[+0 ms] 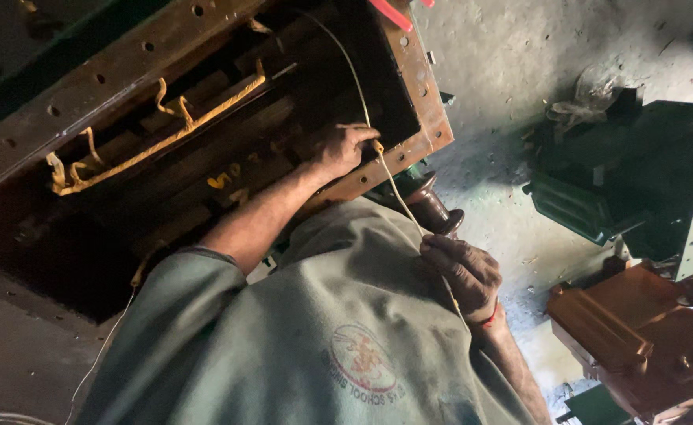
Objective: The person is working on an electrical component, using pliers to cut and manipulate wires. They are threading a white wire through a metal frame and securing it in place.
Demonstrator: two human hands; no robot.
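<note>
Left hand [345,149] pins thin cream cord [390,182] against rusty brown steel frame's [421,118] edge, right hand [466,274] fingers pinching it taut for a straight line.

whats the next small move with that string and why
Probably draw the pale string taut with the right hand. The left hand already pins it at the rusty frame's edge, the right pinches it lower down, and the span between them curves slightly, so a gentle pull looks called for.
</note>
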